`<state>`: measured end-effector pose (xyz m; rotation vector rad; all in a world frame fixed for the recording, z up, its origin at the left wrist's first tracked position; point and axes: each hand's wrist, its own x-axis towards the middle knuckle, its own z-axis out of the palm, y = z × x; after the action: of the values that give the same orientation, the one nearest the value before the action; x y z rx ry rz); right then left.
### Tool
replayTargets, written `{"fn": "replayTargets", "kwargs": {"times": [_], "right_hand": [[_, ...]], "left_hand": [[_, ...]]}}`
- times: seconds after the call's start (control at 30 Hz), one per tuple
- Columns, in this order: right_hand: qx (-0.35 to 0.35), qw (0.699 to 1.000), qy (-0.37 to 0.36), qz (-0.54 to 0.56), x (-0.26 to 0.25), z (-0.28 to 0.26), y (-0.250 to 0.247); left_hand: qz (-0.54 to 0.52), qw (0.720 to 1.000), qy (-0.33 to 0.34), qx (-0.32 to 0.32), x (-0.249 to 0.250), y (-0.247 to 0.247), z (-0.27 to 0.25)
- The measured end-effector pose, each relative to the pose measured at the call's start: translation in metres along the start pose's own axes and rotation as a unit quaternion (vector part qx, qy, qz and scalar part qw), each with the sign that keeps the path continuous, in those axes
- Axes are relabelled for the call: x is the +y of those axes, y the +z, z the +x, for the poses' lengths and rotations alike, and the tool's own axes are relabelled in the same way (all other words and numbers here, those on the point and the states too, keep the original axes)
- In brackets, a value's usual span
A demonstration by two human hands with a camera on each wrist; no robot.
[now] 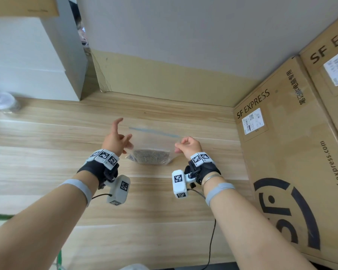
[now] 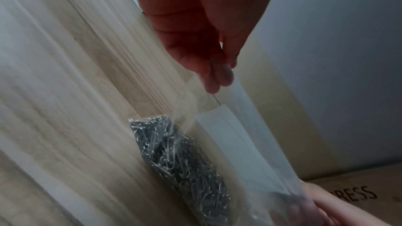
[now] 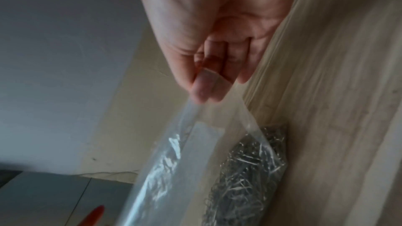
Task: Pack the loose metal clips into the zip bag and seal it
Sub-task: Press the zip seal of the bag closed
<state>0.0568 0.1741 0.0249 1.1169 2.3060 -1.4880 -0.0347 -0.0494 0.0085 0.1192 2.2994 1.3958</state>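
Observation:
A clear zip bag (image 1: pixel 154 141) with a blue zip strip along its top stands upright on the wooden table (image 1: pixel 164 201). A heap of metal clips (image 1: pixel 150 156) fills its bottom. My left hand (image 1: pixel 128 145) pinches the bag's left edge, index finger raised. My right hand (image 1: pixel 179 148) pinches the right edge. In the left wrist view my fingertips (image 2: pixel 217 78) pinch the plastic above the clips (image 2: pixel 185 169). In the right wrist view thumb and fingers (image 3: pixel 206 88) grip the bag (image 3: pixel 169 161), with the clips (image 3: pixel 250 178) below. I cannot tell whether the zip is closed.
Tall SF Express cardboard boxes (image 1: pixel 291 152) wall off the right side of the table. A white box (image 1: pixel 37 65) stands at the back left, with a clear lidded container (image 1: pixel 2 102) beside it. A wall (image 1: pixel 174 36) closes the back.

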Motion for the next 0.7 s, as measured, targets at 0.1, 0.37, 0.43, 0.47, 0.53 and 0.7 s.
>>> {"fn": "replayTargets", "kwargs": {"times": [0.1, 0.37, 0.43, 0.47, 0.53, 0.7], "right_hand": [[-0.003, 0.998, -0.012, -0.054, 0.0, 0.002, 0.004], [-0.148, 0.968, 0.006, -0.204, 0.029, 0.02, -0.003], [-0.18, 0.948, -0.019, -0.261, 0.039, 0.022, 0.0], [-0.181, 0.939, -0.036, -0.29, 0.041, 0.023, 0.003], [-0.153, 0.937, -0.066, -0.308, 0.044, 0.023, 0.011], [-0.049, 0.982, -0.011, -0.18, 0.047, 0.032, 0.027]], "left_hand": [[0.051, 0.999, -0.013, -0.005, -0.002, 0.004, 0.002], [0.112, 0.984, 0.011, -0.138, -0.028, -0.001, -0.001], [0.134, 0.978, 0.006, -0.163, -0.033, 0.003, 0.0], [0.148, 0.975, 0.006, -0.166, -0.035, 0.007, 0.001], [0.188, 0.972, 0.015, -0.144, -0.04, 0.017, 0.005], [0.188, 0.978, -0.042, -0.086, -0.034, 0.031, 0.018]]}}
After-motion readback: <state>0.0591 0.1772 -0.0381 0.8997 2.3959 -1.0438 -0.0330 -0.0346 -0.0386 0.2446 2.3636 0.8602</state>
